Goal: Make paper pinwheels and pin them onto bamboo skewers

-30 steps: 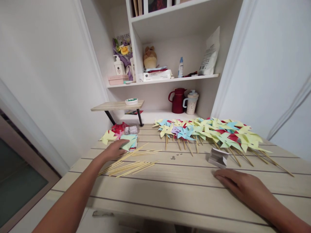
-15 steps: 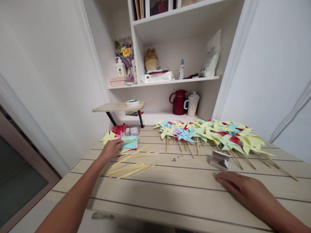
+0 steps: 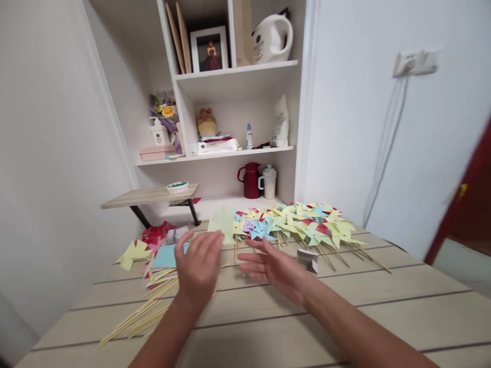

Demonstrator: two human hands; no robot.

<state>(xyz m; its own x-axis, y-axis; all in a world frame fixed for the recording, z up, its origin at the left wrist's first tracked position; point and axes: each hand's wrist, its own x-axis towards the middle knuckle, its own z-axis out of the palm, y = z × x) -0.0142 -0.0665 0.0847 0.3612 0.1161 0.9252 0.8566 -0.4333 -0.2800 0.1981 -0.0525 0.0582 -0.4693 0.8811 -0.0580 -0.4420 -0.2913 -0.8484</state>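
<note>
Pinwheel batch, status from the head view:

Done: a big spread of finished pinwheels (image 3: 303, 225) on sticks lies far right on the tabletop (image 3: 383, 312), overlapping, sticks pointing near-right. Looks like most of the run is built.

Left: a stack of folded paper blanks (image 3: 163, 263) far left, blue on top, yellow and pink edges showing below, with a loose yellow one (image 3: 132, 253) and a red one (image 3: 157, 232) just beside it. A bundle of bare sticks (image 3: 141, 317) lies near left, running out from under the stack. So there is still stock for several more, count not readable.

Hands: left hand (image 3: 199, 268) is raised over the middle of the tabletop, fingers spread, and seems to hold a pale green blank (image 3: 223, 225) at the fingertips; motion blur, so I cannot tell if it is a real pinch or just overlap. Right hand (image 3: 274, 268) is flat and spread, palm up-ish, holding nothing, just near of the pinwheel spread and touching nothing I can confirm.

A small white folded box (image 3: 309, 258) sits just right of the right hand, near the sticks of the finished ones. Small fasteners are not visible now; the hands probably cover them.

Judgement: between units, one blank possibly in hand, no stick picked yet.
</note>
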